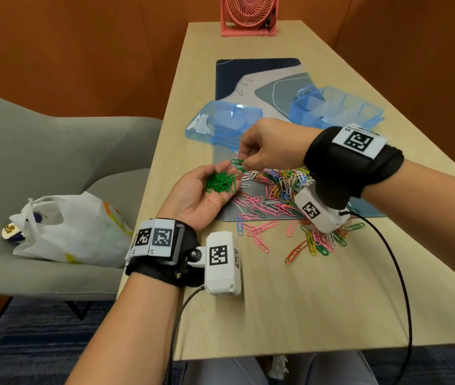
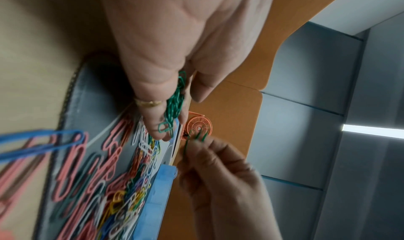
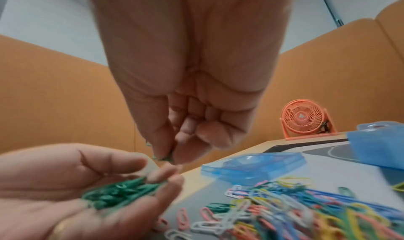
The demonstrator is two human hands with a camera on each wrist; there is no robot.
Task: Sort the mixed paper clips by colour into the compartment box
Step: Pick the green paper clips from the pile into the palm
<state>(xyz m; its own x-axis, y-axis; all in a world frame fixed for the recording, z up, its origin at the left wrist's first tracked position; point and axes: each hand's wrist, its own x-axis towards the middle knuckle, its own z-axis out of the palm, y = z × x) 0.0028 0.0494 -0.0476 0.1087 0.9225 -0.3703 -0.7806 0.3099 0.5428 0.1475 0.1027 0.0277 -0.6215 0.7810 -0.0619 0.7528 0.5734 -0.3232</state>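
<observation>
Two or three green clips sit pinched between my right thumb and forefinger, the other fingers of my right hand curled loosely into the palm; I hold them just above the fingertips of my left hand. That left hand lies palm up, fingers half curled into a cup, and cradles a heap of green clips gathered there. Just beside and beneath both hands the mixed pile spreads over the patterned mat and spills off its near edge onto the bare surface: pink, yellow, white, blue and orange clips, and some green ones among them. Farther out, two blue plastic boxes rest on the mat. The one nearer my left hand seems closed or lying flat, though I cannot tell for sure; the open compartment box stands well apart to the right, and as far as I can see its compartments hold no clips. I judge the sort is at an early stage: green is being collected in my palm, nothing has reached the box, and every other colour is left to do. A pink desk fan stands at the far end of the surface, and a white bag lies on the grey chair to my left.
</observation>
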